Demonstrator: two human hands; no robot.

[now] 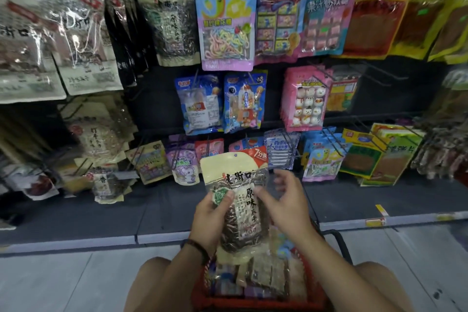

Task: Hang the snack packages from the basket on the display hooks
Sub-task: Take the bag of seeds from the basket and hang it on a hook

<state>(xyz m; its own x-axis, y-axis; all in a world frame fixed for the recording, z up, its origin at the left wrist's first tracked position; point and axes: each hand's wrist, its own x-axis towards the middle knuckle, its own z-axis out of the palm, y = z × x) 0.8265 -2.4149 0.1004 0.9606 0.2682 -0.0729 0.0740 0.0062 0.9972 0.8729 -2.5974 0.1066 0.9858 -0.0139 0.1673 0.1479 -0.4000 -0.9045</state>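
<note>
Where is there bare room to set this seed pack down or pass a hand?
Free: the shelf ledge left of the left hand gripping the seed pack and right of the right hand; the back panel at the middle row's right end. Crowded: top row, basket.

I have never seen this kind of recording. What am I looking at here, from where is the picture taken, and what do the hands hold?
There is no machine here: a person works with two bare hands. The one picture comes from a wide-angle camera worn on the head, looking forward and down, so the arms enter from below. The left hand grips a seed package by its left edge and holds it upright. The right hand is open and spread beside it; whether it touches, I cannot tell. Below is a red basket with other packages in it. In front is a shop wall where many snack packages hang in rows, among them a similar seed package.
</note>
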